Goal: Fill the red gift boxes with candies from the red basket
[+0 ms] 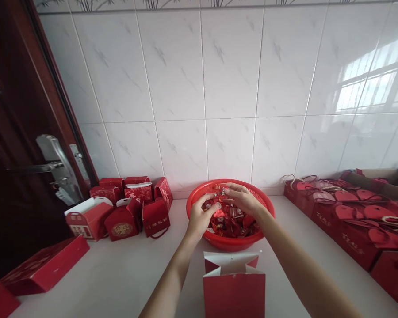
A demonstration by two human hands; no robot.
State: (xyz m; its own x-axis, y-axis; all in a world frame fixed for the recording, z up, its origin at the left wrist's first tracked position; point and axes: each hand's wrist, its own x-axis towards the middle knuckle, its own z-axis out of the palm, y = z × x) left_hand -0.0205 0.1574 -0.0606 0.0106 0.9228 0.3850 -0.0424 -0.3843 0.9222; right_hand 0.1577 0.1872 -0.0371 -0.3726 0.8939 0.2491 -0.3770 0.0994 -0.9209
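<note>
A red plastic basket [268, 207] full of wrapped candies [234, 221] stands against the wall. Over its left side reaches my left hand [200, 215], thumb and forefinger apart among the candies; nothing held shows between them. My right hand [243, 199] comes in from the right, its fingertips closed on a small shiny wrapped candy [223, 191] near the basket's back. Part of what lies under both hands is hidden. Between my forearms, in front of the basket, an unfolded red paper box [234, 293] stands upright, its top open and its inside white.
Several small red boxes [122, 223] cluster at the left, near a long red box [48, 265] and a dark door with a metal handle [51, 167]. Rows of red gift boxes [338, 221] with cord handles fill the right. A tiled wall [230, 145] rises behind the white tabletop [129, 269].
</note>
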